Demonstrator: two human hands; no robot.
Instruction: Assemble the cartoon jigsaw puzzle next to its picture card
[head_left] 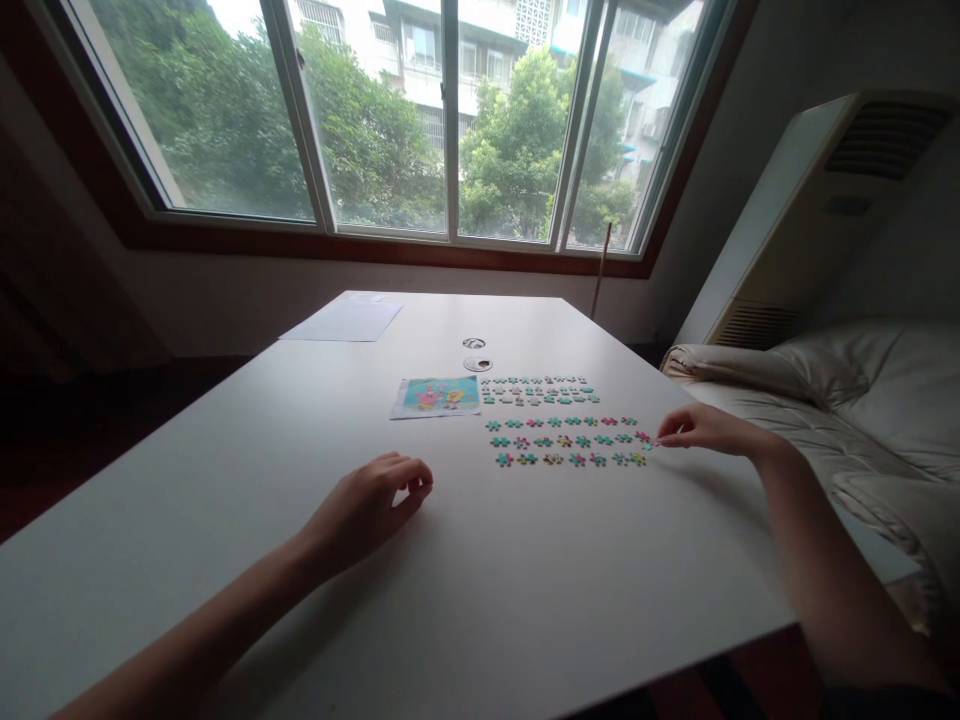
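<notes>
My left hand (388,492) rests on the white table with its fingers curled and the thumb tip against the forefinger; nothing shows in it. At the right end of the middle near row, my right hand (701,430) pinches a small jigsaw puzzle piece (657,443), partly covered by the fingertips. Beside it lies a pink and teal puzzle piece (643,437). Several loose puzzle pieces (564,441) are laid out in rows, mostly teal with pink and yellow. To their left is a picture sheet (437,397) with cartoon figures on a blue ground.
The white table (525,600) fills the middle of the view. Pale paper (345,321) lies at its far left. Two round fittings (478,364) sit beyond the picture sheet. A cream padded sofa (817,400) stands along the right, with windows beyond the table.
</notes>
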